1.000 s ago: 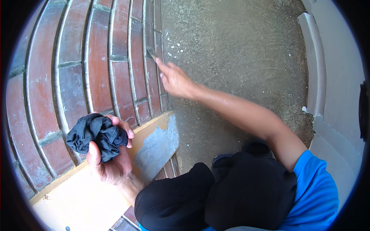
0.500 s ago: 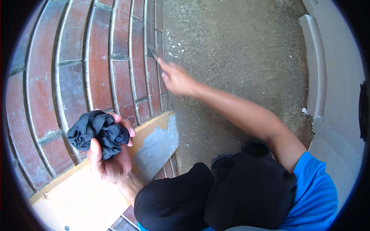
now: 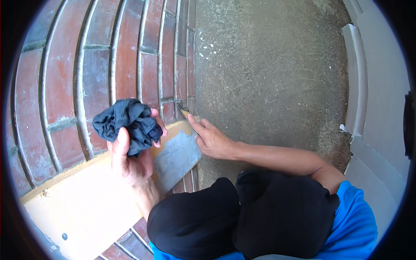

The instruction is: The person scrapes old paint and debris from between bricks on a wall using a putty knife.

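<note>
My left hand (image 3: 138,167) is wrapped round a crumpled dark cloth (image 3: 128,123), holding it up in front of the brick wall, thumb on the near side. In my right hand (image 3: 215,141) is a narrow hand tool (image 3: 185,112) with a dark, thin tip and a tan part behind it. My index finger lies stretched along it. Its tip is at the low brick courses of the wall (image 3: 151,73), by the corner of a pale ledge (image 3: 177,160). Most of the tool hides in my fingers, so I cannot tell its exact kind.
The ledge, cream with a grey patch, juts from the wall at my left. A rough concrete floor (image 3: 268,86) with white flecks runs alongside. White panels (image 3: 385,86) edge the right. My black-clad knees (image 3: 281,212) are close below my hands.
My right hand has come down toward me along the wall base with the tool, ending by the ledge corner. The left hand with the cloth sits slightly higher and farther right in view.
</note>
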The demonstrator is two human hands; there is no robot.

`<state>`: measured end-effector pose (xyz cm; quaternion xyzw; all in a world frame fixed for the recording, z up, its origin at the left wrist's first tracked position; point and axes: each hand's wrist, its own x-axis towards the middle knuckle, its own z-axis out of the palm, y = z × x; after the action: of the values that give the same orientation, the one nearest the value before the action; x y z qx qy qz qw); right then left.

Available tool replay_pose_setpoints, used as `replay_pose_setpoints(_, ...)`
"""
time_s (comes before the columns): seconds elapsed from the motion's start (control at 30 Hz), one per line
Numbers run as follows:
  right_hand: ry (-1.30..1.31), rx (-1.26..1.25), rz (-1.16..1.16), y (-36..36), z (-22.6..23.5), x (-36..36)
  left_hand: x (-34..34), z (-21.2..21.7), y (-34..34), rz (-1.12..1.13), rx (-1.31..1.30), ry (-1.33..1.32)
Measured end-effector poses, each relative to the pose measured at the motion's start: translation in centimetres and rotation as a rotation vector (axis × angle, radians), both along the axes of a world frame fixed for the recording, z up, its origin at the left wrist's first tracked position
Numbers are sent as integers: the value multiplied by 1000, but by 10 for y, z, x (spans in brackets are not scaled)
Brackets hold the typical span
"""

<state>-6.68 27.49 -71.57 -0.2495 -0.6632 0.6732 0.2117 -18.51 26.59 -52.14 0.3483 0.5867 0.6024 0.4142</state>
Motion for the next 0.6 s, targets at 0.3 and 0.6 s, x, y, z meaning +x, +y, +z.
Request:
replay_pose_setpoints(0.3, -25, -210, -58, 9, -15, 68, -7, 2, -1, -54, 14, -97)
replay_pose_setpoints(0.6, -124, -119, 71, 11, -26, 71, 6, -4, 8, -31, -90, 217)
